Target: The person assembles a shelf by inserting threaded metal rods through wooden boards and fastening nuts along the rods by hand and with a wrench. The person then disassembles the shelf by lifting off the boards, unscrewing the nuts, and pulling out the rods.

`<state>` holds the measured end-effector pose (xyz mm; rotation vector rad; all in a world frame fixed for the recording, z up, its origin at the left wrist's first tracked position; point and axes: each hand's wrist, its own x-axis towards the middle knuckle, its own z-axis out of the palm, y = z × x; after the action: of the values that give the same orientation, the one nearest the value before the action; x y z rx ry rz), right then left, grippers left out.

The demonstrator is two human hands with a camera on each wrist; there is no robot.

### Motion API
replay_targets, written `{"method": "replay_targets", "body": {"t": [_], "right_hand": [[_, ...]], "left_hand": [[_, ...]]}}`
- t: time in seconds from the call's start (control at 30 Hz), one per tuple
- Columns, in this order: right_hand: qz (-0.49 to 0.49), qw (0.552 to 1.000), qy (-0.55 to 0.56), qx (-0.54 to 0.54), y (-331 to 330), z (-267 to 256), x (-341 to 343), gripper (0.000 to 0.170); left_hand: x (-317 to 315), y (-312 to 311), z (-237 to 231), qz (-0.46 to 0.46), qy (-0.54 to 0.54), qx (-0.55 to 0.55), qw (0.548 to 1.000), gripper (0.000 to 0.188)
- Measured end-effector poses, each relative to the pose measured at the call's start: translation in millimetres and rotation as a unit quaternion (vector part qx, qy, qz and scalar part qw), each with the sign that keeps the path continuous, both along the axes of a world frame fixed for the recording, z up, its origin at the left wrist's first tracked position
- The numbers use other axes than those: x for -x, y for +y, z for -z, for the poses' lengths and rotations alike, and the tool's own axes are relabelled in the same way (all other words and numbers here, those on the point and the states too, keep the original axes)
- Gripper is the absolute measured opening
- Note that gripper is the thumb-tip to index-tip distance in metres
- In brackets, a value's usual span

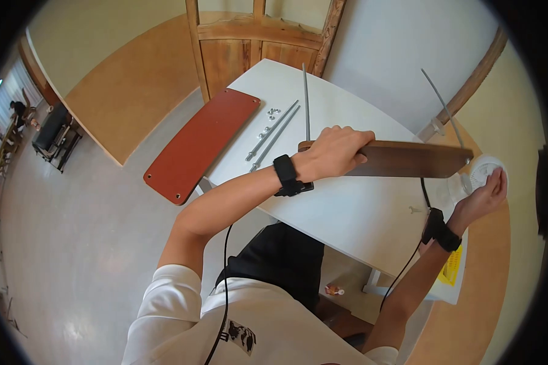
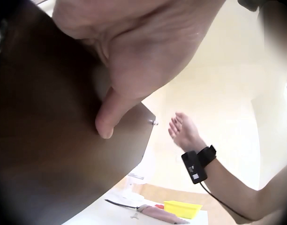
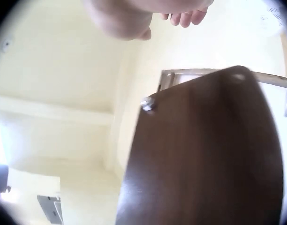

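My left hand [image 1: 335, 152] grips a dark brown shelf board [image 1: 408, 159] near its left end, the thumb lying flat along the face in the left wrist view. The board is tipped on its long edge above the white table [image 1: 347, 213]. Two thin metal rods [image 1: 306, 103] rise from it, one near each end. A shiny nut [image 3: 147, 103] sits at a corner in the right wrist view. My right hand [image 1: 486, 193] is beyond the board's right end, apart from it, fingers loosely extended and holding nothing in the left wrist view [image 2: 185, 133].
A reddish-brown board [image 1: 204, 146] with corner holes overhangs the table's left edge. Two loose rods [image 1: 277, 137] and several small nuts [image 1: 273, 113] lie beside it. A small wrench [image 1: 414, 210], a yellow basket [image 1: 450, 266] and a round white grille [image 1: 486, 169] are at the right.
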<state>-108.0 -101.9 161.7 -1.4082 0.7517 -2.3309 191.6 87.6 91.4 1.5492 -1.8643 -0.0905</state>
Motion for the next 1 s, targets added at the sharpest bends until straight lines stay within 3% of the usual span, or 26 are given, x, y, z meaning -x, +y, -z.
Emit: {"method": "replay_targets", "body": {"t": [0.03,0.13,0.23,0.33,0.47,0.53,0.6,0.7,0.77,0.83,0.93,1.0], "right_hand": [[0.011,0.997,0.068,0.044,17.6,-1.7,-15.6,0.026],[-0.153,0.952,0.261,0.046,63.8,1.7,-81.7,0.018],[-0.357,0.816,0.454,-0.001,86.2,9.2,-145.6,0.021],[-0.342,0.73,0.586,-0.084,78.8,33.7,-193.9,0.044],[-0.432,0.687,0.573,-0.113,66.9,51.5,-233.1,0.056],[-0.468,0.655,0.55,-0.221,75.6,46.7,-237.5,0.06],[-0.485,0.652,0.544,-0.21,69.7,56.9,-245.9,0.063],[-0.505,0.662,0.508,-0.221,59.3,71.4,-255.0,0.054],[-0.544,0.617,0.524,-0.222,47.7,79.5,-261.7,0.042],[-0.545,0.63,0.507,-0.221,47.2,86.0,-262.1,0.037],[-0.549,0.65,0.477,-0.221,47.8,89.5,-259.4,0.032],[-0.571,0.645,0.454,-0.228,45.0,91.0,-257.1,0.032]], "left_hand": [[0.9,-1.4,0.5,-0.001,-0.004,-0.006,1.0,0.023],[8.2,-6.3,2.7,-0.016,-0.074,-0.041,0.996,0.017],[12.4,-12.3,14.2,-0.031,-0.115,-0.072,0.99,0.014],[13.5,-14.9,29.0,-0.034,-0.123,-0.061,0.99,0.019],[10.2,-25.1,52.5,-0.024,-0.113,0.023,0.993,0.026],[4.0,-25.0,56.5,-0.023,-0.125,0.061,0.99,0.026],[2.5,-25.2,54.8,-0.006,-0.145,0.087,0.986,0.023],[-1.1,-25.1,53.5,-0.007,-0.207,0.064,0.976,0.023],[-0.8,-25.8,52.4,-0.007,-0.193,0.026,0.981,0.024],[-0.5,-21.9,53.7,-0.007,-0.175,-0.011,0.984,0.025],[-1.7,-3.9,50.0,-0.011,-0.159,0.039,0.986,0.028],[-1.1,22.0,39.7,-0.04,-0.059,0.169,0.983,0.03]]}}
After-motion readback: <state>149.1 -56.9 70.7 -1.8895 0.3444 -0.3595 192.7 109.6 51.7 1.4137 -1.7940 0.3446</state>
